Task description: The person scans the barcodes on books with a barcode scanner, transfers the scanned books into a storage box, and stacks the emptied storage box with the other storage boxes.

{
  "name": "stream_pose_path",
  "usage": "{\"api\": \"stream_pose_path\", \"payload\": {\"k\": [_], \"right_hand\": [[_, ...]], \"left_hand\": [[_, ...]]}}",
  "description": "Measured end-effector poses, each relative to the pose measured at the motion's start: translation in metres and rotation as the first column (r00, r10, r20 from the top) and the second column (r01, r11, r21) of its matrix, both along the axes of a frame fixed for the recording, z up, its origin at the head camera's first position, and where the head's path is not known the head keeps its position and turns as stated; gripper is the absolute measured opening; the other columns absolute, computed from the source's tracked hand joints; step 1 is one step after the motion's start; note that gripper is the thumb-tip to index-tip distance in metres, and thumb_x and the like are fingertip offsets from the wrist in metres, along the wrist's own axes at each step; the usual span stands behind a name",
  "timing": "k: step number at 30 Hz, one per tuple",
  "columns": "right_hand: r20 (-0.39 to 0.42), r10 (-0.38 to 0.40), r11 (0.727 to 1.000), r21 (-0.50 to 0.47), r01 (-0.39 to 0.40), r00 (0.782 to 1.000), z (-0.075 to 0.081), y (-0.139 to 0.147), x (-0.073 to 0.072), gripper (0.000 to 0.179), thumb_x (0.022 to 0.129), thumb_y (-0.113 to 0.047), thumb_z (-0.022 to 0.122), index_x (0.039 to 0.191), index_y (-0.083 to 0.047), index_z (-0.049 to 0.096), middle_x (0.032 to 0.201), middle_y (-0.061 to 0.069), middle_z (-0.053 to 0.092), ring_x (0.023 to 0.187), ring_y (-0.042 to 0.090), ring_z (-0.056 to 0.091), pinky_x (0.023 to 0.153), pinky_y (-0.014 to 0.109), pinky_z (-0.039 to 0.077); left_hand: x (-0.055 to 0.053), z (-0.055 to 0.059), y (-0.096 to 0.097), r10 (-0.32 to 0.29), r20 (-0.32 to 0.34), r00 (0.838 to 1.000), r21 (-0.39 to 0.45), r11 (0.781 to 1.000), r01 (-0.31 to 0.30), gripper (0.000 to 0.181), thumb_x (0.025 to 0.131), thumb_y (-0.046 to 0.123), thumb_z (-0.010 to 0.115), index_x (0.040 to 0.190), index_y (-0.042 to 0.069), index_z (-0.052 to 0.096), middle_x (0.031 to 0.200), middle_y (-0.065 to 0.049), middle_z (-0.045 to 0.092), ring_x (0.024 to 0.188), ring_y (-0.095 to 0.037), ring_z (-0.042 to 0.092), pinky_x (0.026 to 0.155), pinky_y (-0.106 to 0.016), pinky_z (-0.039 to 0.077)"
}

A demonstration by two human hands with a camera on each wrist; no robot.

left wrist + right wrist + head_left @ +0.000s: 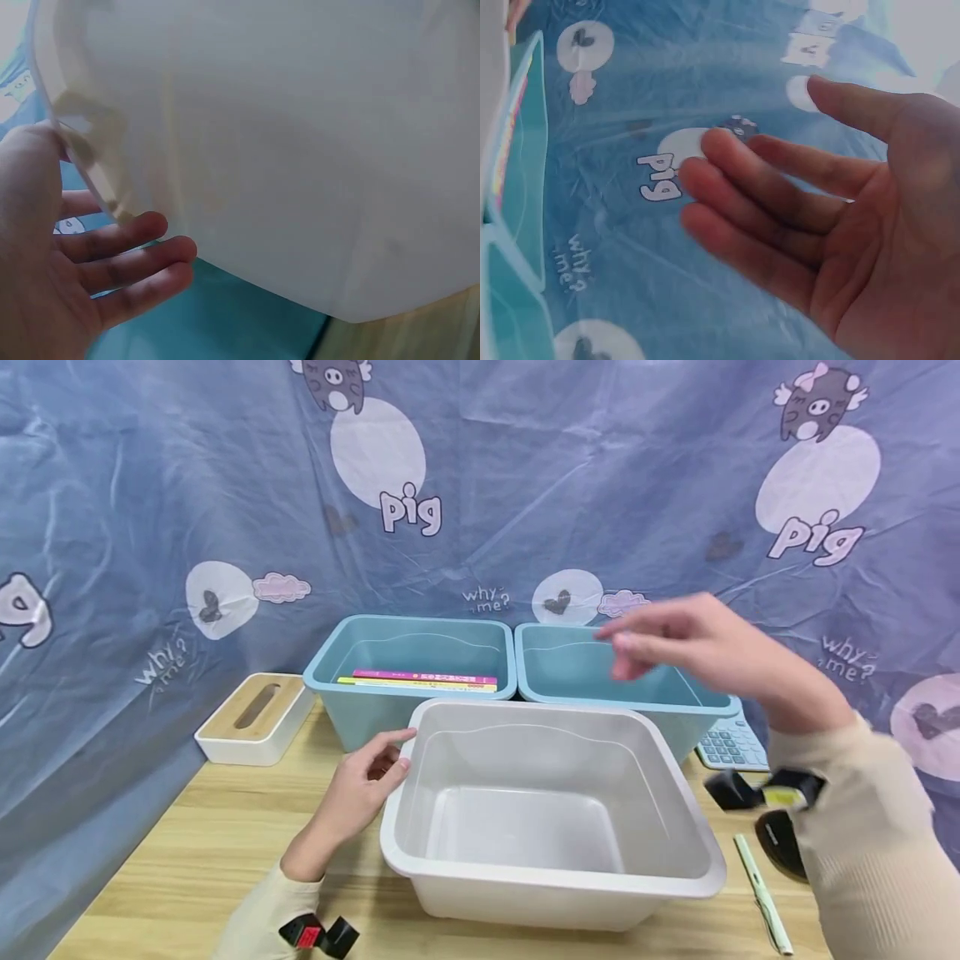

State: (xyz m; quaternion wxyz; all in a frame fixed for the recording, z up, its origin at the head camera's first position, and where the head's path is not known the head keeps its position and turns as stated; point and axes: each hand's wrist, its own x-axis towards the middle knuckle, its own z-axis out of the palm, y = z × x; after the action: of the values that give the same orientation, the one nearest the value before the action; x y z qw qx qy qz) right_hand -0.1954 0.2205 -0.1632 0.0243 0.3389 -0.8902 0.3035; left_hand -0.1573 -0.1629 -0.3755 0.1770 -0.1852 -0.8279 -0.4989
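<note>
A large white plastic bin stands at the front middle with bare inner walls and floor. My left hand pinches its left rim between thumb and index finger; in the left wrist view, the other fingers lie loosely against its outer wall. Raised in the air over the right-hand blue bin, my right hand holds nothing, its fingers loosely bent. The right wrist view shows this palm and the fingers apart from anything.
Behind the white bin, a left-hand blue bin holds several thin books. A tissue box with a wooden lid stands left. At right lie a calculator, a pale green pen and a black object. A printed blue curtain hangs behind.
</note>
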Motion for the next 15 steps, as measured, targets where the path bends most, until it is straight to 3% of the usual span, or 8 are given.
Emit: {"api": "stream_pose_path", "payload": {"k": [3,6,10,15], "right_hand": [[-0.010,-0.004,1.000,-0.018,0.004,1.000,-0.033,0.030,0.014,0.028,0.102,-0.011,0.059,0.129,-0.008,0.066,0.090,-0.002,0.077,0.086,0.011,0.074,0.079,0.018,0.056],[0.017,-0.091,0.992,-0.083,0.092,0.996,-0.066,0.055,0.022,0.025,0.101,-0.008,0.060,0.125,-0.009,0.068,0.087,-0.002,0.077,0.081,0.009,0.074,0.075,0.017,0.056],[0.092,-0.162,0.963,-0.202,0.178,0.982,-0.108,0.082,0.031,0.031,0.101,-0.003,0.058,0.122,-0.025,0.066,0.084,-0.001,0.076,0.071,0.010,0.071,0.066,0.023,0.058],[0.135,-0.167,0.947,-0.253,0.197,0.977,-0.153,0.098,0.049,0.048,0.101,0.001,0.055,0.126,-0.040,0.059,0.081,-0.003,0.070,0.063,0.011,0.066,0.057,0.028,0.056]], "left_hand": [[0.003,0.008,-0.002,0.012,0.028,1.000,-0.005,1.000,-0.012,0.027,0.096,0.009,0.065,0.123,0.008,0.067,0.085,-0.006,0.066,0.070,-0.007,0.058,0.064,-0.023,0.050],[0.004,0.015,-0.007,0.017,0.047,0.999,-0.038,0.999,-0.015,0.022,0.097,0.010,0.066,0.119,0.009,0.069,0.085,-0.005,0.068,0.070,-0.007,0.060,0.064,-0.023,0.051],[0.008,0.023,-0.017,0.008,0.050,0.999,-0.095,0.995,-0.003,0.018,0.096,0.010,0.067,0.114,0.009,0.070,0.084,-0.003,0.070,0.071,-0.008,0.064,0.065,-0.024,0.053],[0.013,0.030,-0.024,-0.050,0.069,0.996,-0.109,0.992,0.057,0.018,0.094,0.008,0.069,0.113,0.006,0.070,0.086,-0.007,0.072,0.073,-0.010,0.067,0.066,-0.025,0.054]]}}
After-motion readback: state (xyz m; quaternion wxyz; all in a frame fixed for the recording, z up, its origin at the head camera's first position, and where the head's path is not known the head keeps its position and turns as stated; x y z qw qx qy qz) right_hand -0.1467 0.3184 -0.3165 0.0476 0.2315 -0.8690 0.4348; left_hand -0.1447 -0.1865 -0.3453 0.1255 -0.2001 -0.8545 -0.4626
